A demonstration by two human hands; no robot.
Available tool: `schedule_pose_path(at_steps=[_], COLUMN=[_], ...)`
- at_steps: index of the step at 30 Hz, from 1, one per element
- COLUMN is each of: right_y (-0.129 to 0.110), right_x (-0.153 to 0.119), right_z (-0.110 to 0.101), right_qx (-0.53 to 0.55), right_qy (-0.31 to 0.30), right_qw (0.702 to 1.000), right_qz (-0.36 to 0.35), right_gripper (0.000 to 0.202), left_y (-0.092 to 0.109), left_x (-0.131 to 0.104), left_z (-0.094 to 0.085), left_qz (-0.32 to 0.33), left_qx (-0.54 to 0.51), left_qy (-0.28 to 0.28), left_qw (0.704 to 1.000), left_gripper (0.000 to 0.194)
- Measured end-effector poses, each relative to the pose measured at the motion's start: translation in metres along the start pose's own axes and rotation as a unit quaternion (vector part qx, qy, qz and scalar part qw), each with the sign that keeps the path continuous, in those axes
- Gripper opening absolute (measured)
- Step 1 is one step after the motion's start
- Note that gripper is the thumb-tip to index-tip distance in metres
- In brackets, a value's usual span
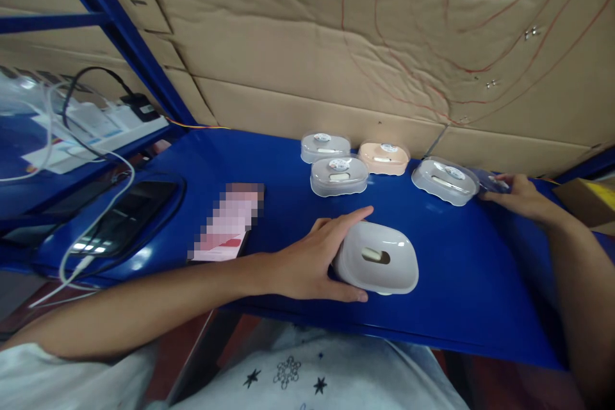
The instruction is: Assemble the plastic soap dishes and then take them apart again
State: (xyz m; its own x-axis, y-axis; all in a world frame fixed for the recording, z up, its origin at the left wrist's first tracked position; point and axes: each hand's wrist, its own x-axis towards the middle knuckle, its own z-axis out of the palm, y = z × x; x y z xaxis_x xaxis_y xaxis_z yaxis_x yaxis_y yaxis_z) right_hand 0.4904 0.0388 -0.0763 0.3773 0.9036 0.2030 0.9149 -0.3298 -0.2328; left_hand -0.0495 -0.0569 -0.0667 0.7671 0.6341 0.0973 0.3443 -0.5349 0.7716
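A white oval dish (403, 256) with a slot in its bottom stands near the front of the blue table. Around its left side, my left hand (327, 259) is closed, thumb at the near edge and fingers at the far edge. Far to the right, my right hand (521, 195) pinches a small clear plastic item (492, 182). Just left of that item is a lidded clear-and-white box (444, 180). Farther left stand a peach box (384, 159) and two white ones, the nearer (339, 179) and the farther (325, 148), all with round labels.
A phone (228, 224) with a blurred screen lies left of my left hand. Beyond it are a dark device (127, 218), cables and a white power strip (96, 141). Cardboard (288, 45) walls the table's back. A cardboard box (589, 202) stands at the far right.
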Motion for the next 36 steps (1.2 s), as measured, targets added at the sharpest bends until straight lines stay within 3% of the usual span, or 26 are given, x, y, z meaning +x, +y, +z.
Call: schedule_pose_path(at_steps=[6, 9, 12, 14, 16, 19, 21, 23, 29, 36], right_y=[-0.018, -0.042, -0.083, -0.116, -0.148, -0.182, -0.193, -0.195, -0.185, -0.189], right_x=[-0.008, -0.025, -0.058, -0.091, -0.128, -0.179, -0.201, -0.209, -0.195, -0.193], right_z=[-0.015, -0.036, -0.053, -0.055, -0.050, -0.039, -0.035, -0.035, -0.028, -0.017], right_qx=[-0.021, -0.032, -0.009, 0.062, 0.101, 0.079, 0.070, 0.071, 0.088, 0.127], right_qy=[-0.055, -0.006, 0.097, 0.137, 0.054, -0.065, -0.105, -0.121, -0.114, -0.136], right_qw=[0.998, 0.999, 0.990, 0.953, 0.901, 0.833, 0.797, 0.782, 0.801, 0.797], right_qz=[0.012, -0.015, -0.103, -0.262, -0.418, -0.544, -0.591, -0.607, -0.581, -0.575], right_gripper=[0.058, 0.053, 0.056, 0.051, 0.050, 0.069, 0.083, 0.088, 0.067, 0.065], left_y=[0.000, 0.001, 0.002, 0.000, -0.003, -0.009, -0.012, -0.013, -0.010, -0.011], left_x=[0.001, 0.003, 0.005, 0.006, 0.006, 0.007, 0.007, 0.007, 0.007, 0.007], left_z=[-0.001, -0.002, -0.003, -0.002, -0.001, 0.002, 0.004, 0.005, 0.006, 0.004], left_qz=[-0.001, 0.006, 0.005, 0.007, 0.019, 0.049, 0.066, 0.071, 0.058, 0.015], left_qx=[0.011, 0.016, 0.017, 0.018, 0.022, 0.027, 0.029, 0.028, 0.020, 0.039], left_qy=[-0.008, -0.007, -0.010, -0.011, -0.003, 0.014, 0.018, 0.016, 0.029, 0.003], left_qw=[1.000, 1.000, 1.000, 1.000, 1.000, 0.998, 0.997, 0.997, 0.998, 0.999], left_gripper=[0.127, 0.125, 0.124, 0.124, 0.123, 0.122, 0.122, 0.121, 0.111, 0.107])
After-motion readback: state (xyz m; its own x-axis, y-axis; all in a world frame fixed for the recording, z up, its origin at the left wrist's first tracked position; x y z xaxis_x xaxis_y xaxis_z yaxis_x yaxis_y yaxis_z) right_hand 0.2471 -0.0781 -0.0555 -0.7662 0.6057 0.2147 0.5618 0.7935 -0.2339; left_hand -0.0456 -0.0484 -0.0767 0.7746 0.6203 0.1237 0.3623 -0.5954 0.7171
